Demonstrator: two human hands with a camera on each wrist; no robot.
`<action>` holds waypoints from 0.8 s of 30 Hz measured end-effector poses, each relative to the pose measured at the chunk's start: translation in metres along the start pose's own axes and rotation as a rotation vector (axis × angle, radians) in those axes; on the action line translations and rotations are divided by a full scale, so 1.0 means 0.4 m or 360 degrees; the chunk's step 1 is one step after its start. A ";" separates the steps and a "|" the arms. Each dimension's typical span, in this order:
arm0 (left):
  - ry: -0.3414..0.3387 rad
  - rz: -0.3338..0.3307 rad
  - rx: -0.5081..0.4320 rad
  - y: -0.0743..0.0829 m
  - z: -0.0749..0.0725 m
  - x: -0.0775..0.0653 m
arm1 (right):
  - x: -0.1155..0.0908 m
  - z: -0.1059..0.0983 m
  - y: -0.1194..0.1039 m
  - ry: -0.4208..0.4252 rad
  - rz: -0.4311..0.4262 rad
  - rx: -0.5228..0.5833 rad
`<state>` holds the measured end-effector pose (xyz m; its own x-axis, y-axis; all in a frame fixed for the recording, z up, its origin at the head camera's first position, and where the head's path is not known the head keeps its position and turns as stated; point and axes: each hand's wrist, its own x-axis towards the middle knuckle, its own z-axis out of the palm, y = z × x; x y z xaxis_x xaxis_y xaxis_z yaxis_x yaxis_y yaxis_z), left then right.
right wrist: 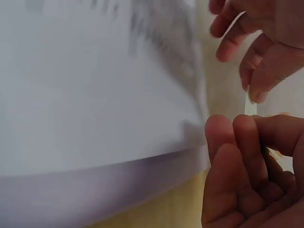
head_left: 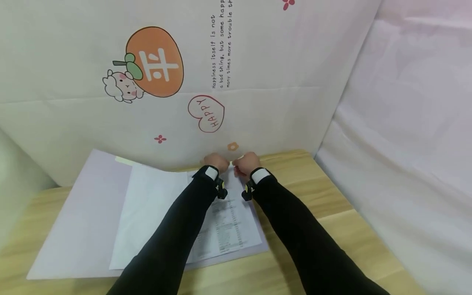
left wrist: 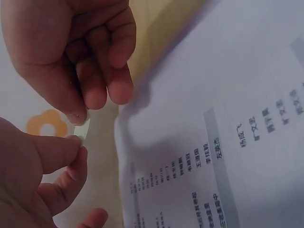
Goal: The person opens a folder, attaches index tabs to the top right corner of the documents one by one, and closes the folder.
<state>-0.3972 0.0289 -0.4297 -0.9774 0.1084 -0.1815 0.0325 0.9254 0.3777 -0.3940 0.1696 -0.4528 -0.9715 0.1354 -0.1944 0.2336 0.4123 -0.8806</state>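
Note:
Both hands meet at the far edge of a printed sheet [head_left: 236, 233], over the top right part of an open lavender folder [head_left: 81, 213]. Between them is a small pale greenish strip [left wrist: 81, 129], pinched at one end by the left hand [head_left: 216, 162] and at the other by the right hand [head_left: 248, 163]. In the right wrist view the strip [right wrist: 251, 105] spans the short gap between the two sets of fingertips. The printed sheet carries columns of text. A blank white page [head_left: 147, 205] lies to its left, partly behind the left sleeve.
The folder lies on a wood-grain table [head_left: 309, 196]. Close behind the hands rises a white printed cloth [head_left: 265, 119], with another white cloth [head_left: 416, 123] along the right side. A pale yellow strip [head_left: 123, 160] shows at the folder's far edge, beside the blank page.

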 end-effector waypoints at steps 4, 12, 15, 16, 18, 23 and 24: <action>-0.0022 -0.0060 0.0032 0.000 0.029 0.019 | -0.001 0.015 0.007 0.0073 -0.0023 -0.0306; 0.0098 -0.0445 -0.0337 0.002 0.089 0.076 | 0.023 0.023 0.032 0.0048 0.0045 -0.0321; 0.0141 -0.0491 -0.0362 0.004 0.101 0.085 | 0.029 0.019 0.035 0.0053 -0.0002 -0.0481; 0.0151 -0.0505 -0.0374 0.005 0.104 0.087 | 0.030 0.017 0.037 0.0040 -0.0010 -0.0504; 0.0167 -0.0520 -0.0368 0.007 0.109 0.086 | 0.033 0.015 0.040 0.0025 -0.0043 -0.0580; 0.0174 -0.0435 -0.0348 0.005 0.100 0.068 | 0.036 0.019 0.040 0.0038 -0.0095 -0.0743; 0.0184 -0.0344 -0.0270 0.002 0.097 0.063 | 0.036 0.020 0.041 0.0043 -0.0104 -0.0774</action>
<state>-0.4136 0.0466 -0.4693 -0.9755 -0.1354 -0.1732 -0.2046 0.8477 0.4895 -0.4047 0.1709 -0.4734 -0.9849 0.1159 -0.1285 0.1696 0.7927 -0.5855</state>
